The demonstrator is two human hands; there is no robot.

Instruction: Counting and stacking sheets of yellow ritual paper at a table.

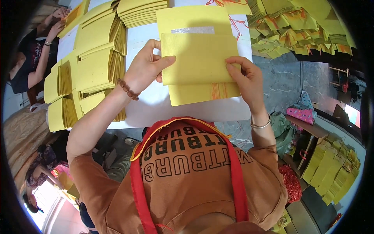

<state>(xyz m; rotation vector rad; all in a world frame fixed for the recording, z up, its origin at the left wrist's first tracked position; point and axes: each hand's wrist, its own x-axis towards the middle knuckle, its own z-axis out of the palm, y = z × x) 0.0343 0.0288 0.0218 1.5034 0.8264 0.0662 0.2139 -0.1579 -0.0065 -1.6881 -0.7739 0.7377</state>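
Over the white table I hold a flat yellow paper piece point(200, 58) that looks folded, with fine ribs across its face. My left hand point(150, 62) pinches its left edge, thumb in front and fingers behind. At the right edge, my right hand point(246, 78) grips it between thumb and curled fingers. Behind it, a yellow sheet point(194, 17) with a silvery patch sticks out at the top. Below its lower edge shows a yellow strip point(191, 95) with red print; I cannot tell whether these parts are joined.
Stacks of folded yellow paper point(93, 72) cover the left of the white table point(144, 111). Red strings point(238, 25) lie at its far right. More yellow bundles point(300, 29) hang at the back right. Another person's hands point(58, 21) work at the far left.
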